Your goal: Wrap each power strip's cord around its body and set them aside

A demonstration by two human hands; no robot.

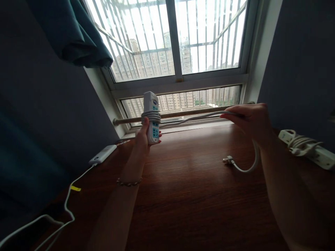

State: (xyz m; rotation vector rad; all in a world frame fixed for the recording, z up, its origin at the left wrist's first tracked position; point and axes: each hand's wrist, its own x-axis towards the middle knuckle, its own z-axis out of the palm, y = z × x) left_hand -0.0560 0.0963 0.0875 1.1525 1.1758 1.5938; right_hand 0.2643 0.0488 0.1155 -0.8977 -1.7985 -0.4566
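Observation:
My left hand (144, 130) grips a white power strip (148, 99) with blue sockets, holding it upright above the table. Several turns of its white cord (178, 122) are wound around the strip's middle. From there the cord runs across to my right hand (251, 116), which pinches it between closed fingers at the right. The cord's free end drops behind my right wrist and curves to a plug (229, 160) with metal prongs, near the tabletop.
On the brown wooden table (183, 195), a second power strip (323, 157) with its cord wrapped lies at the right. Another white strip (103, 155) lies at the left, its cord trailing forward. Behind stand a metal rail (188, 113) and a barred window (178, 42); a blue curtain (78, 42) hangs upper left.

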